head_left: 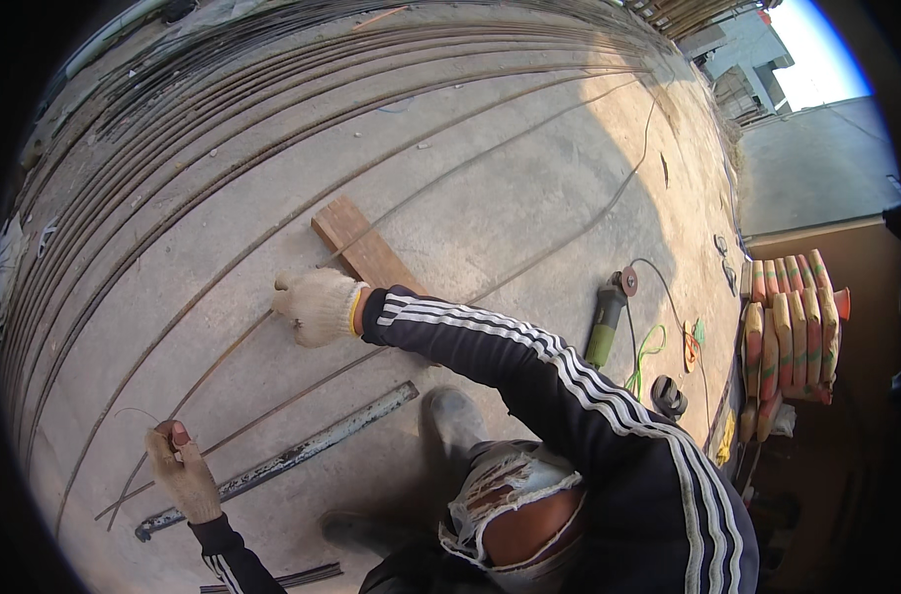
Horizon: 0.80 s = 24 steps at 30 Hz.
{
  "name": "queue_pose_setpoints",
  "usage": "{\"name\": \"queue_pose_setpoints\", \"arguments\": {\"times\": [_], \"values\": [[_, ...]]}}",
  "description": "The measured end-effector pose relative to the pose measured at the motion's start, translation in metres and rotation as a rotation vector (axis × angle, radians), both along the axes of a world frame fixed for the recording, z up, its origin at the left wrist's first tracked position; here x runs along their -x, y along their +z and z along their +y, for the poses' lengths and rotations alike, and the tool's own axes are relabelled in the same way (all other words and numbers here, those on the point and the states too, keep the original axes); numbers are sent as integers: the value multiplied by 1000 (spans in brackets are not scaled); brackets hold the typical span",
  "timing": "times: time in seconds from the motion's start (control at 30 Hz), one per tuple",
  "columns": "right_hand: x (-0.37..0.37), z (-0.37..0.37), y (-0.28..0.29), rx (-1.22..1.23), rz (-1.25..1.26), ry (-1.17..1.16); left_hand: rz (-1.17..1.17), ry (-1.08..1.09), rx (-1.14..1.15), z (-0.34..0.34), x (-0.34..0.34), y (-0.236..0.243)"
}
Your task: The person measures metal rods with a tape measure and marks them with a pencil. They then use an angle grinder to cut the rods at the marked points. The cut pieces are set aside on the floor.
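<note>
There are two gloved hands (317,309), one wooden plank (379,259) and, at right, one grinder (605,321). The far rods (262,40) are too many to count.

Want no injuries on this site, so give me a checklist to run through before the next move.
1. Right hand gloved: ok.
2. Right hand's grip on the rod: cannot tell, contact is hidden.
3. Left hand fully covered: not ok, a fingertip is bare.
4. Grinder away from both hands: ok, lying on the floor.
5. Grinder's disc stopped: cannot tell.
6. Knee covered: not ok, skin shows.
</note>
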State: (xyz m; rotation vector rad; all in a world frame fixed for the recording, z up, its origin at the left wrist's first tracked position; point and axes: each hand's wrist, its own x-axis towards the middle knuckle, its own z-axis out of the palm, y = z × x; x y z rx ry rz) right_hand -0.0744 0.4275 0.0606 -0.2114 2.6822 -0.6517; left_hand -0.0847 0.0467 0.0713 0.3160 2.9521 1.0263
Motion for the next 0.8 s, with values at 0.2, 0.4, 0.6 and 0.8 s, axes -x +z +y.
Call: {"name": "queue_pose_setpoints", "arguments": {"times": [0.2,0.4,0.6,0.8], "values": [[-84,56,41,170,0,-221,-33,-310,336,34,52,-14],[-211,125,51,-118,-446,-553,-93,-383,359,15,41,-41],[-253,143,-6,-55,-298,-784,-104,-375,404,13,37,-40],[-246,162,-26,252,-398,-1034,-65,-384,414,13,26,-42]]}}
